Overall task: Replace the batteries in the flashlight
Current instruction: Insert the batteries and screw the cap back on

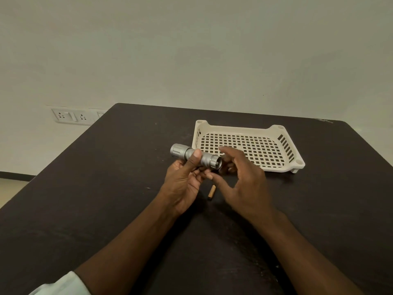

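Dark table under both hands, pale wall behind. Left hand is wrapped around the silver flashlight, holding it sideways above the tabletop. Right hand sits loose at its right end, fingers spread, gripping nothing I can make out. 1 battery lies between the hands; white tray just beyond the right.

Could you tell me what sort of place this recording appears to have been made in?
Probably a plain indoor room, perhaps an office or a recording space: a dark table against a bare pale wall, a wall socket panel beside it, and only an empty white plastic tray set out.
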